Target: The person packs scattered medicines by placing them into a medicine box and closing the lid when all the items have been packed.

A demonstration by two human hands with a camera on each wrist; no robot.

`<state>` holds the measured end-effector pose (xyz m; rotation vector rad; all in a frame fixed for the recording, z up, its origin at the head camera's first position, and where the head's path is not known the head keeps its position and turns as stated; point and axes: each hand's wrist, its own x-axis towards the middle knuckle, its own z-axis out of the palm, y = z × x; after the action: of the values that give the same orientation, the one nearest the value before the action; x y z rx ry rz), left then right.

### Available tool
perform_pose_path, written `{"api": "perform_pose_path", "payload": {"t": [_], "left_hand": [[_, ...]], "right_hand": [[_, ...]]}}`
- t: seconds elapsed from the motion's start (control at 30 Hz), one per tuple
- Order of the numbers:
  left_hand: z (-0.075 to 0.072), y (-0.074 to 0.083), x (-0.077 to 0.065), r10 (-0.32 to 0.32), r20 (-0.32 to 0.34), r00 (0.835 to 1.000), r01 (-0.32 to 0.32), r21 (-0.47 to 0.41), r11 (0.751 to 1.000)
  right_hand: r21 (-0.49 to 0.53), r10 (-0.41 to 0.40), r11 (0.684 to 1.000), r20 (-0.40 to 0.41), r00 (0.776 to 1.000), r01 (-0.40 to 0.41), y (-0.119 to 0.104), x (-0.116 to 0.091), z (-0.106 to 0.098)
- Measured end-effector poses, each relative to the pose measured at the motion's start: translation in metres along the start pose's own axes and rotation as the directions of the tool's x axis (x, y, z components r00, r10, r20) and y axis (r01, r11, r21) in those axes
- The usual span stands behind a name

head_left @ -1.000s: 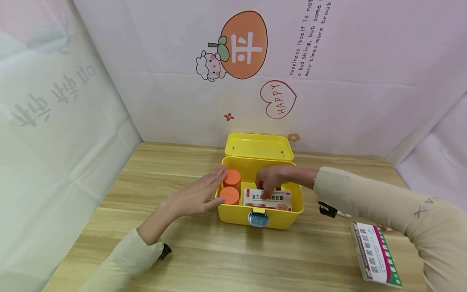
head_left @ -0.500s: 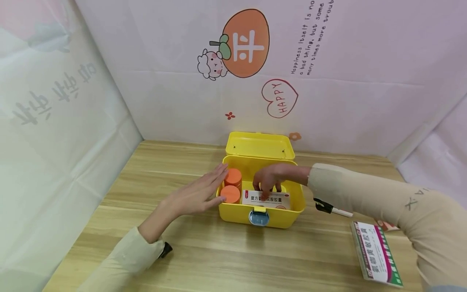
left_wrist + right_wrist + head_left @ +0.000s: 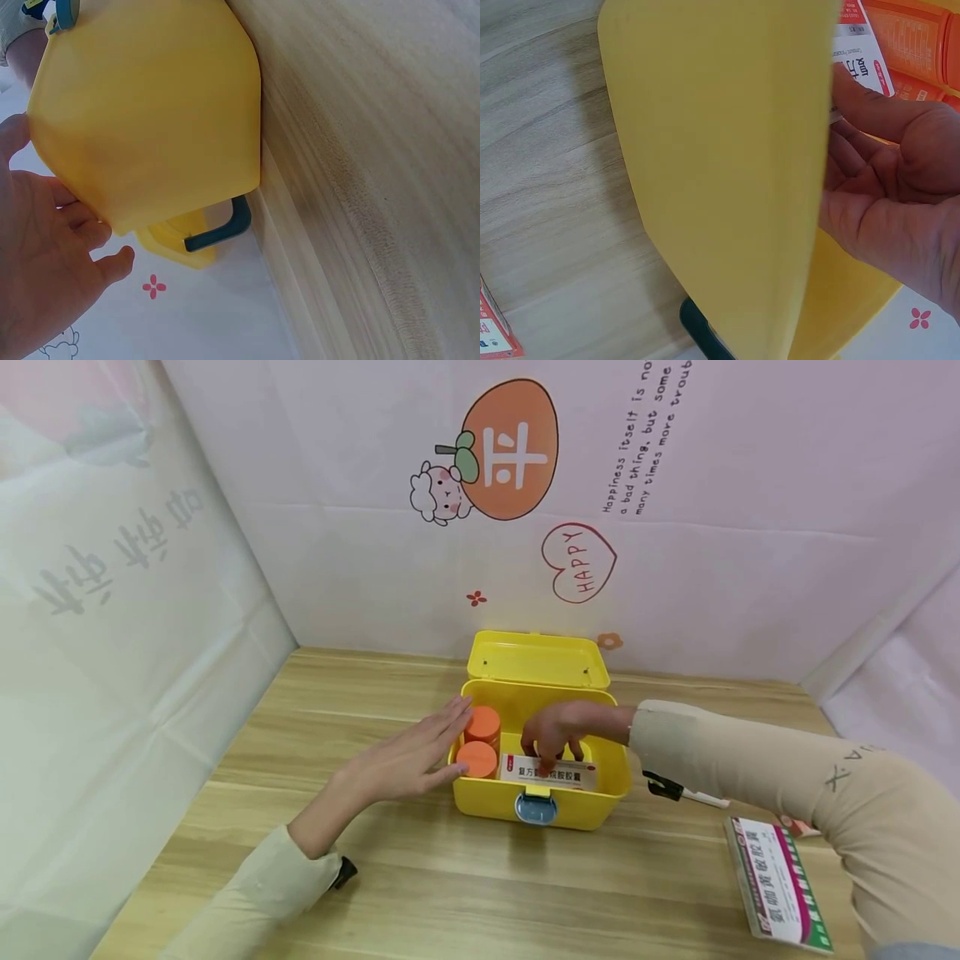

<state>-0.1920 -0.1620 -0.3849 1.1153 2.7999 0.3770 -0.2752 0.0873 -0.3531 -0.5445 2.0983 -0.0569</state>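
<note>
An open yellow storage box (image 3: 495, 800) stands on the table with its lid tipped back. Inside, against its front wall, is a white medicine box (image 3: 558, 772) with dark lettering. My right hand (image 3: 558, 729) reaches in and pinches that medicine box, its thumb (image 3: 874, 105) on the printed face and the fingers behind. At the left end of the storage box stand two orange-capped jars (image 3: 477, 760). My left hand (image 3: 405, 760) lies along the left rim with fairly straight fingers, the fingertips by the jar caps. In the left wrist view its fingers touch the yellow wall (image 3: 150, 112).
To the right on the table lies a white, green and magenta medicine box (image 3: 780, 881), with a reddish box (image 3: 798, 827) partly behind the right sleeve. The yellow lid (image 3: 538, 660) leans near the printed backdrop (image 3: 360, 568). A blue latch (image 3: 536, 810) hangs at the front.
The white medicine box has sunk slightly lower inside the yellow box, and the right hand's fingers have spread a little behind it. The left hand stays at the rim.
</note>
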Motion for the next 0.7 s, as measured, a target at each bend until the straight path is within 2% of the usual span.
{"api": "perform_pose_path", "payload": {"t": [0.33, 0.7], "left_hand": [[0.001, 0.002, 0.001, -0.006, 0.012, 1.0, 0.006, 0.004, 1.0], [0.001, 0.002, -0.001, -0.001, -0.013, 1.0, 0.001, -0.013, 1.0]], "right_hand": [[0.002, -0.004, 1.0, 0.011, 1.0, 0.004, 0.002, -0.004, 0.002], [0.003, -0.054, 0.999, -0.015, 0.998, 0.054, 0.006, -0.017, -0.005]]}}
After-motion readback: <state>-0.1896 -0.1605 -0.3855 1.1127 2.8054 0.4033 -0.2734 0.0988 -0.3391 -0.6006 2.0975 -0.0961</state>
